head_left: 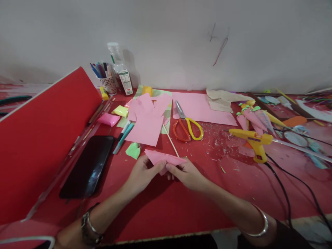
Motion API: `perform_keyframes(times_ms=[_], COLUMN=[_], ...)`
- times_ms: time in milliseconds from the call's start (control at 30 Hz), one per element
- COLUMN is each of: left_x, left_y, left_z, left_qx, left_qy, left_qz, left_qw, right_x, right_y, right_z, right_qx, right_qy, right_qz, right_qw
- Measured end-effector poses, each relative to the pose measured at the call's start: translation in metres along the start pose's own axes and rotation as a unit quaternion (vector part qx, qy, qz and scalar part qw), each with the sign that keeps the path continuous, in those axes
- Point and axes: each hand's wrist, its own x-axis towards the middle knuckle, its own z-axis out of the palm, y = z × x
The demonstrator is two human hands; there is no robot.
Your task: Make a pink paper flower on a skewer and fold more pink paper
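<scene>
Left hand [140, 174] and right hand [190, 174] both had it: one folded pink paper [159, 158], pinched under two thumbs, in from the middle of the table's [207, 211] front edge! Just beyond lay one wooden stick [171, 141] and one pair of scissors [181, 111]. Leftward, two markers [123, 139], two packets [109, 119], one phone [88, 166]; toward the right edge, one yellow glue gun [256, 138]. One bottle [125, 82] and one pen cup [109, 86] stood by the back edge, while one red board [49, 138] hid the table behind it.
</scene>
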Motion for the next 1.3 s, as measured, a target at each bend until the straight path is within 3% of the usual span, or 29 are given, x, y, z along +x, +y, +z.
perform_keyframes(times_ms=[233,533,667,867,1067,1233,1300], left_x=[-0.002,-0.003,-0.003,-0.002,-0.001,0.002,0.003], left_y=[0.001,0.003,-0.002,-0.004,0.000,0.000,0.000], left_z=[-0.001,-0.001,-0.002,-0.003,-0.005,-0.013,-0.015], left_qx=[0.038,0.040,0.089,0.126,0.125,0.142,0.137], left_qy=[-0.033,-0.089,-0.118,-0.056,0.027,0.019,0.001], left_qz=[0.040,0.069,0.064,0.044,0.041,0.001,-0.005], left_qw=[0.998,0.993,0.987,0.989,0.991,0.990,0.991], right_x=[-0.001,-0.001,0.000,0.002,0.001,-0.001,-0.001], right_y=[0.000,0.000,0.001,0.000,0.000,0.002,0.001], right_z=[0.001,0.002,0.002,0.001,-0.004,-0.012,-0.015], right_qx=[0.031,0.012,0.005,0.038,0.037,-0.034,-0.064], right_qy=[-0.046,-0.013,0.018,0.036,-0.043,0.039,0.038], right_qz=[0.005,0.010,0.012,0.023,-0.007,-0.093,-0.132], right_qw=[0.998,1.000,1.000,0.998,0.998,0.994,0.988])
